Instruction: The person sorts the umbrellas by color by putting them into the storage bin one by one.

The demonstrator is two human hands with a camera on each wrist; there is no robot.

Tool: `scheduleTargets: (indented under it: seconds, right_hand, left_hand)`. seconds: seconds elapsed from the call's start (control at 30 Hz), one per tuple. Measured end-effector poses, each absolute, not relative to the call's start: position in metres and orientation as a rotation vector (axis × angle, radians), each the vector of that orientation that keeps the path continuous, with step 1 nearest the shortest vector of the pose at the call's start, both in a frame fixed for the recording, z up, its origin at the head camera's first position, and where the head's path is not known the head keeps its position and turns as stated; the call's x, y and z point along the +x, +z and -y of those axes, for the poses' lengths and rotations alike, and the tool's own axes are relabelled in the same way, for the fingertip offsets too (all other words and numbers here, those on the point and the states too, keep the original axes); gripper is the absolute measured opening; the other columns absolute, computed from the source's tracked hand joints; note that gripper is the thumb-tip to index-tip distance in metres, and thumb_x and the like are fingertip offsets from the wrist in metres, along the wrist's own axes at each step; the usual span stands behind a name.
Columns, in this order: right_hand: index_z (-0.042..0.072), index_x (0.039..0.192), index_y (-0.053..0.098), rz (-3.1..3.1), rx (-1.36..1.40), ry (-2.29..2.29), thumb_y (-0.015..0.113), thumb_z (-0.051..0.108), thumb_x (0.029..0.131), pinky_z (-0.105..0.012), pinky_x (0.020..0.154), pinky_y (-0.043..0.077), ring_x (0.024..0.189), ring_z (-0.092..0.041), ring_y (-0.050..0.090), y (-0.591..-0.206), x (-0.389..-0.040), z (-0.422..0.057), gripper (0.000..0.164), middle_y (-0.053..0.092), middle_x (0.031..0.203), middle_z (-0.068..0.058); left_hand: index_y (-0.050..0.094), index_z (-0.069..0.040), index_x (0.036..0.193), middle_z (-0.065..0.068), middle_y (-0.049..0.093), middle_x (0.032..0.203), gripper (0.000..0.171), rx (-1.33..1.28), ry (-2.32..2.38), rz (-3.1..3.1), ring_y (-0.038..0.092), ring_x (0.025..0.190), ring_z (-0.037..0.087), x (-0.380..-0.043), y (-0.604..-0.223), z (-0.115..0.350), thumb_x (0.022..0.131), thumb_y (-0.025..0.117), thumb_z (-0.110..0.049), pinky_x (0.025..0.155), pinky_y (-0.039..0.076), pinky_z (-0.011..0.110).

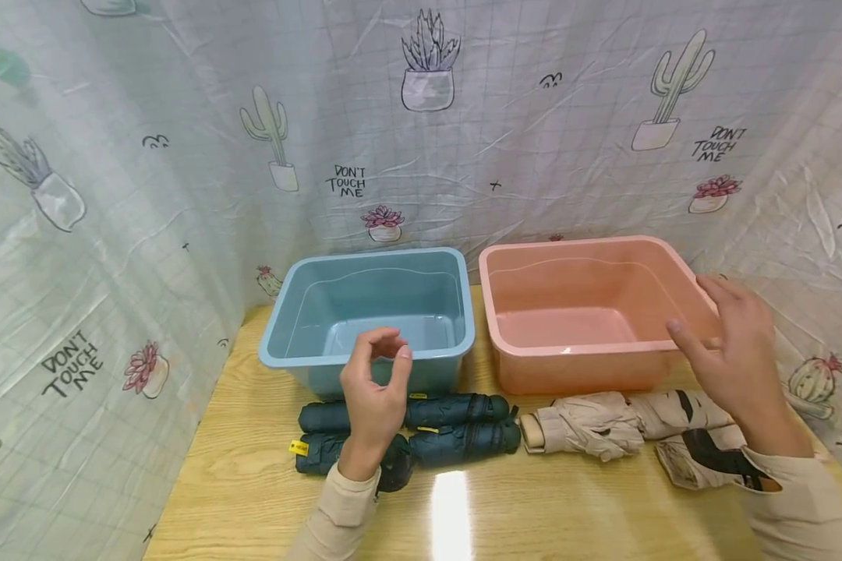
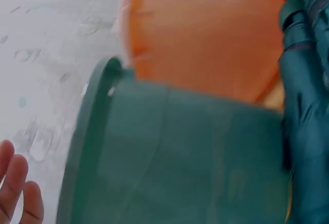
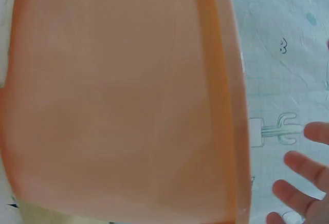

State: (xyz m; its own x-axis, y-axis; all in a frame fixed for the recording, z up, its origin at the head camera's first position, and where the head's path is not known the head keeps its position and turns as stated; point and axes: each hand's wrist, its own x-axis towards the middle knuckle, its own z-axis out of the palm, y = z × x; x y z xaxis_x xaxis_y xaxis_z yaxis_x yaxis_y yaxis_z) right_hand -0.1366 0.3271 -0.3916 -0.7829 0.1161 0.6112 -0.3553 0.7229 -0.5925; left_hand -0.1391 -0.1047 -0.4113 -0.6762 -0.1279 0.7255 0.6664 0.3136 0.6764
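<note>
At 6 o'clock of the blue tub point(image 1: 393, 290), the dark folded umbrellas point(image 1: 463, 444) lie on the desk point(image 1: 252, 444); beige folded umbrellas point(image 1: 589, 425) lie at 6 o'clock of the pink tub point(image 1: 575, 273), which stands at the blue tub's 3 o'clock. The left hand point(image 1: 375, 389) and right hand point(image 1: 737, 351) are up by the tub rims. Handling, as judged: keep wrists high, since in the head view each one crosses an umbrella row, and those rolled shapes would probably turn if nudged. Best hold on an umbrella looks to be mid-length, thumb one side, fingers the other, loose cloth gathered in; the beige ones look baggier, so likely want a fuller wrap. Lift clear at any rim; the tubs look like light plastic, so a knock could shift them.

On to the hands. Left one: by the blue tub's 6 o'clock rim, fingers loosely bent, thumb opposite with a clear gap, nothing in it. Left wrist view gives only some fingers at its 8 o'clock edge, apart from the tub there. Right one: near the pink tub's 3 o'clock side, thumb well away from the fingers, nothing held. Right wrist view shows fingers spread at 4 o'clock, gap to the rim. Any contact by the rest of that hand: can't tell.
</note>
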Motion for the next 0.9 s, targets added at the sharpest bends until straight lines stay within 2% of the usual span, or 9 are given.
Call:
scheduleTargets:
  seconds: [0.13,0.2,0.3,0.37,0.47,0.6,0.73,0.9]
  right_hand:
    - [0.009,0.147,0.055,2.201,0.081,1.031,0.068,0.016,0.088,-0.045,0.116,0.019,0.139,-0.017,0.033,-0.398,-0.131,-0.325,0.061,0.049,0.148,-0.025]
    - [0.012,0.147,0.057,2.164,0.040,1.054,0.068,0.016,0.087,-0.036,0.113,0.021,0.133,-0.002,0.031,-0.401,-0.129,-0.325,0.061,0.053,0.145,-0.007]
    - [0.010,0.147,0.056,2.110,0.008,1.070,0.067,0.017,0.087,-0.027,0.105,0.022,0.126,0.007,0.032,-0.406,-0.125,-0.324,0.061,0.048,0.135,0.020]
    - [0.009,0.146,0.055,2.084,-0.021,1.078,0.066,0.017,0.087,-0.024,0.101,0.023,0.122,0.008,0.033,-0.410,-0.122,-0.323,0.060,0.040,0.129,0.031]
    - [0.012,0.147,0.054,2.060,-0.075,1.106,0.064,0.018,0.089,-0.023,0.101,0.024,0.119,0.008,0.035,-0.416,-0.118,-0.323,0.058,0.038,0.125,0.031]
    - [0.016,0.147,0.050,2.005,-0.120,1.180,0.062,0.015,0.089,-0.023,0.103,0.026,0.117,0.005,0.039,-0.425,-0.115,-0.325,0.059,0.042,0.123,0.026]
    - [0.014,0.146,0.046,1.959,-0.166,1.242,0.061,0.012,0.090,-0.023,0.105,0.026,0.117,0.002,0.041,-0.433,-0.112,-0.330,0.058,0.045,0.121,0.022]
    - [0.012,0.146,0.045,1.969,-0.218,1.245,0.062,0.012,0.092,-0.023,0.107,0.026,0.116,0.002,0.041,-0.441,-0.108,-0.336,0.057,0.044,0.121,0.021]
  left_hand:
    - [0.066,-0.005,0.114,0.013,0.069,0.093,0.021,-0.517,-1.487,1.856,0.065,0.085,0.022,-0.138,-0.417,0.083,0.094,0.063,-0.001,0.078,0.054,0.029]
    - [0.067,-0.006,0.114,0.013,0.069,0.093,0.019,-0.533,-1.524,1.852,0.066,0.085,0.021,-0.137,-0.420,0.073,0.095,0.063,-0.001,0.077,0.055,0.030]
    - [0.066,-0.004,0.114,0.013,0.068,0.093,0.018,-0.551,-1.595,1.856,0.066,0.085,0.021,-0.135,-0.424,0.059,0.097,0.061,-0.001,0.075,0.057,0.030]
    - [0.067,-0.003,0.114,0.014,0.068,0.093,0.018,-0.556,-1.641,1.865,0.067,0.086,0.021,-0.134,-0.427,0.050,0.097,0.061,-0.001,0.075,0.059,0.031]
    - [0.067,-0.004,0.116,0.014,0.070,0.096,0.019,-0.565,-1.691,1.893,0.069,0.087,0.023,-0.131,-0.431,0.038,0.098,0.062,-0.001,0.075,0.060,0.032]
    - [0.066,-0.007,0.121,0.015,0.073,0.099,0.024,-0.592,-1.722,1.936,0.072,0.085,0.028,-0.128,-0.436,0.026,0.098,0.062,-0.002,0.075,0.061,0.036]
    - [0.065,-0.010,0.126,0.010,0.075,0.101,0.027,-0.604,-1.748,2.015,0.073,0.085,0.024,-0.126,-0.440,0.017,0.100,0.061,-0.008,0.075,0.061,0.036]
    - [0.055,-0.018,0.143,0.007,0.072,0.119,0.041,-0.565,-1.709,2.228,0.072,0.092,0.018,-0.122,-0.444,0.010,0.103,0.058,-0.022,0.081,0.060,0.030]
